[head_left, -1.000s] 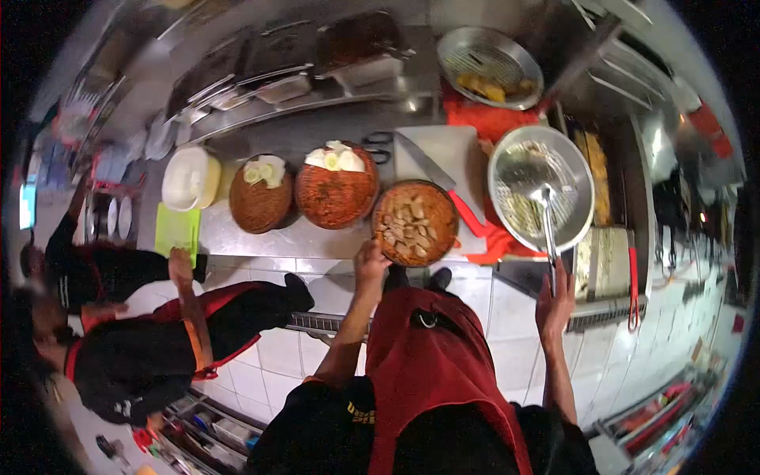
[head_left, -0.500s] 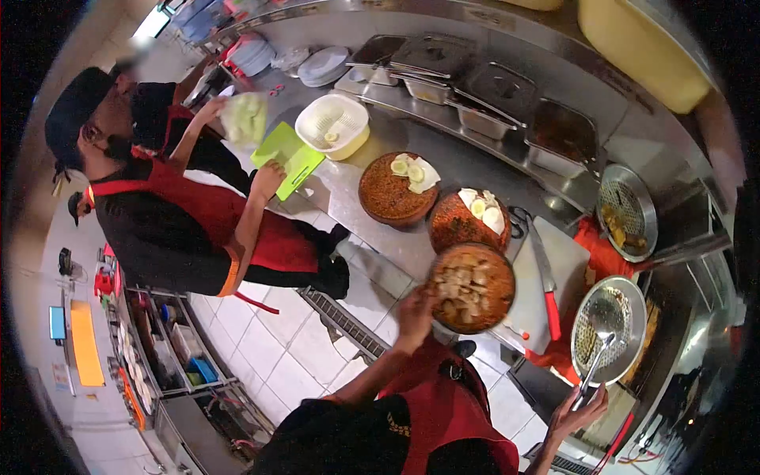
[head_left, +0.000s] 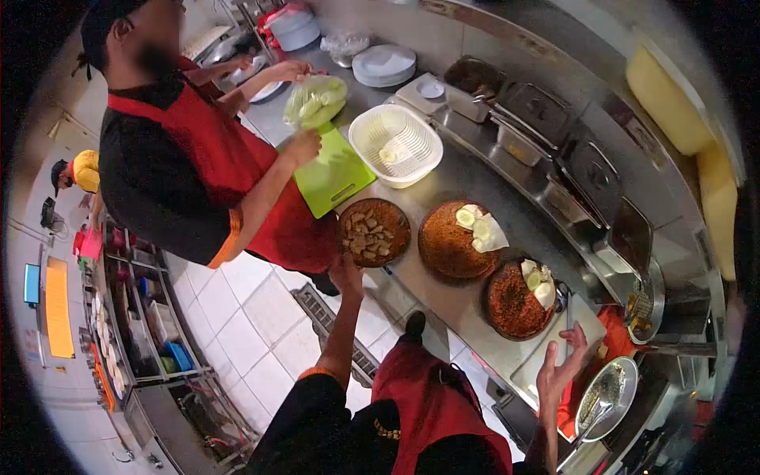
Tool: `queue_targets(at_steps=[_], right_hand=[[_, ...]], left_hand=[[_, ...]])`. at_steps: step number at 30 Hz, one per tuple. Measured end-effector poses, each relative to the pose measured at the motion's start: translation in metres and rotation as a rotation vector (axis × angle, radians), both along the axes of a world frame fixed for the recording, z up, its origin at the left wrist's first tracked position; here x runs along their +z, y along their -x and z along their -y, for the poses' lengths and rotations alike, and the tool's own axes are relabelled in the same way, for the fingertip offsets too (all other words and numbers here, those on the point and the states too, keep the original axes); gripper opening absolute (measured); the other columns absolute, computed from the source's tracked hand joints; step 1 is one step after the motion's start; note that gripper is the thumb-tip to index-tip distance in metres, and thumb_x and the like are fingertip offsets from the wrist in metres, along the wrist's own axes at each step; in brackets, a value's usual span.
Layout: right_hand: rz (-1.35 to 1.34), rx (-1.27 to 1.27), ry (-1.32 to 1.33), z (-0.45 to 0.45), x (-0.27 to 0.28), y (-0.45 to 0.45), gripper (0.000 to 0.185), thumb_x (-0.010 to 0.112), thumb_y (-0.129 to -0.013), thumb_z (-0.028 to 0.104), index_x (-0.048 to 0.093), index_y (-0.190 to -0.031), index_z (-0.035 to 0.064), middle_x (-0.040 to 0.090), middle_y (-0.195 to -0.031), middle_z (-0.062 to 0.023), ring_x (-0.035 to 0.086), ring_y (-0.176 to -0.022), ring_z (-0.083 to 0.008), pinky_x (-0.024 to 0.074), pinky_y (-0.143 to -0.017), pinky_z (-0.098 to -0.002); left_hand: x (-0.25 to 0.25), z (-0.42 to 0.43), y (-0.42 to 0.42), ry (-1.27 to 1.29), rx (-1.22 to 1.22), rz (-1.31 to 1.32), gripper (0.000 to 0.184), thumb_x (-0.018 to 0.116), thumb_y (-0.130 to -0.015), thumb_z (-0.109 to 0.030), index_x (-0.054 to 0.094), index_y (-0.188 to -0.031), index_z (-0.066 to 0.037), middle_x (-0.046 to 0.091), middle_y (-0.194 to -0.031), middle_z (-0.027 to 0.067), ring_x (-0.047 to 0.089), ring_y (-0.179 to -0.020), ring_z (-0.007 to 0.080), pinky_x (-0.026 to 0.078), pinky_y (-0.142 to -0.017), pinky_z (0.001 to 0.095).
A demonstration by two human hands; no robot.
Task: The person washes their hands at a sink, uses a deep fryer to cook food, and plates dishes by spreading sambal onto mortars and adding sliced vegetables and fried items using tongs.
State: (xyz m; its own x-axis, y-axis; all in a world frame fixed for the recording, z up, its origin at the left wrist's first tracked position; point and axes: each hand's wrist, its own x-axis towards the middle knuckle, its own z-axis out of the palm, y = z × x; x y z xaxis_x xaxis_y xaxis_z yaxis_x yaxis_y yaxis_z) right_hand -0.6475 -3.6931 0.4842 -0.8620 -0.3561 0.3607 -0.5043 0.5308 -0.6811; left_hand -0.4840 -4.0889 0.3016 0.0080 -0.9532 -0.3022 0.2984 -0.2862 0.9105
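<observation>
Left grip (head_left: 346, 275) was clamped on the near rim of the chunk-topped bowl (head_left: 375, 231), just beyond it near the tabletop (head_left: 467, 178) edge; that one-sided hold, or a bump from the co-worker (head_left: 214, 182) past it, risked a spill. Right grip (head_left: 564, 364) looked empty, fingers spread. Left fingertips were mostly hidden; couldn't tell if the bowl touched down.

White floor tiles (head_left: 252, 313) surround a slotted drain grate (head_left: 311, 317). A stainless-steel counter (head_left: 457, 178) runs along a pale tiled wall (head_left: 455, 38), with a raised steel ledge (head_left: 492, 157) at its back. Opposite stands open metal shelving (head_left: 147, 317); light glints off the counter.
</observation>
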Motion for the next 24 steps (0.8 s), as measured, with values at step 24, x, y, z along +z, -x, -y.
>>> queue_targets(at_steps=[24], right_hand=[[0.353,0.272,-0.830,0.156,0.353,0.328,0.054,0.060,-0.084,0.035,0.049,-0.133,0.0130,0.054,-0.130,-0.0100,0.055,-0.112,-0.0251,0.0495,-0.086,-0.0417]], left_hand=[[0.030,0.034,-0.019,0.592,-0.336,0.215,0.036,0.054,-0.090,-0.024,0.056,-0.116,0.001,0.058,-0.110,0.0213,0.052,-0.101,0.0361,0.042,-0.090,0.0450]])
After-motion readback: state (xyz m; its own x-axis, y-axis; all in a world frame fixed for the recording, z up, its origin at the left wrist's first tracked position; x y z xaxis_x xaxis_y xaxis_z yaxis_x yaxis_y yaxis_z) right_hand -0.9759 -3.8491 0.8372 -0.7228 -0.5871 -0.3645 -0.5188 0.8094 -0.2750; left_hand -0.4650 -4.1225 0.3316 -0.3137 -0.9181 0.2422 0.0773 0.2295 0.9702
